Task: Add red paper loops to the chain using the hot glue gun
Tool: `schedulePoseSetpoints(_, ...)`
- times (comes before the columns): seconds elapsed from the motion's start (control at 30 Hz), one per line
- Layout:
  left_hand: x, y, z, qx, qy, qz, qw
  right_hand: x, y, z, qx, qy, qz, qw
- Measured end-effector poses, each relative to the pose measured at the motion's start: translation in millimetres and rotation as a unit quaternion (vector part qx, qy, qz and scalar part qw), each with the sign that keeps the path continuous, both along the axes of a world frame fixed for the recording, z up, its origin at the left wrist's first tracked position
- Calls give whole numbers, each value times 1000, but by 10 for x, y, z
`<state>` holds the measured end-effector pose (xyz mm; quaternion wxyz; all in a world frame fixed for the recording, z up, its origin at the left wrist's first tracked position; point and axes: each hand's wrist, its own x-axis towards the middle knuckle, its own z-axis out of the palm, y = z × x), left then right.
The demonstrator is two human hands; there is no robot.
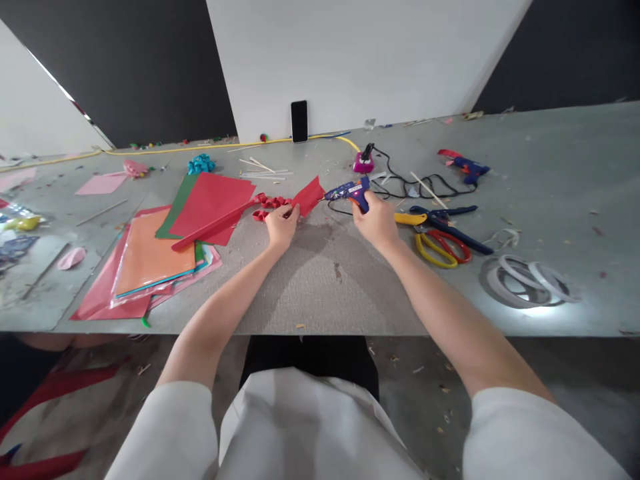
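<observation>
Pinched in my left hand [283, 225] is a strip of red paper [309, 196], its free end tilted up to the right. My right hand [376, 217] is wrapped around the handle of a blue glue gun [350, 190]. The gun's nozzle points left and meets, or nearly meets, the strip's right edge; I cannot tell which. Just behind my left hand lie curled red paper pieces [270, 200]. A long folded red strip [215, 225] runs left from them across red sheets [213, 200].
A paper stack [155, 250] lies to the left. To the right are scissors [443, 248], a yellow-handled cutter [410, 219], dark pliers [450, 217], white tape rolls [525, 280] and another glue gun [467, 167]. A black cord [415, 190] trails from a purple plug block [363, 162]. A phone [299, 121] leans on the wall.
</observation>
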<state>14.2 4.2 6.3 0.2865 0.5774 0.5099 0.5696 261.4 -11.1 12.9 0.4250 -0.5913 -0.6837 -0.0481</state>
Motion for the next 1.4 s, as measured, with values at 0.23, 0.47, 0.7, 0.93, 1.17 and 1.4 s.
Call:
schedulePoseSetpoints(0.23,4,-17,10,19,-4,-1,1000,32,23,-7,4,-7,-19,1000)
schedulePoseSetpoints(0.47,2,-36,27,1,-9,-12,1000,59,35,0,-10,6,-35,999)
schedulePoseSetpoints(0.7,-2,-19,11,19,-3,-22,1000,111,57,1,-14,14,-44,999)
schedulePoseSetpoints(0.93,-1,-21,10,18,-28,-73,997,202,134,-57,-33,37,-93,994)
schedulePoseSetpoints(1.17,4,15,-34,-1,-76,-161,984,202,232,-200,-66,82,-118,987)
schedulePoseSetpoints(1.4,71,-21,-9,-76,-142,-225,961,146,406,-299,-86,105,-85,987)
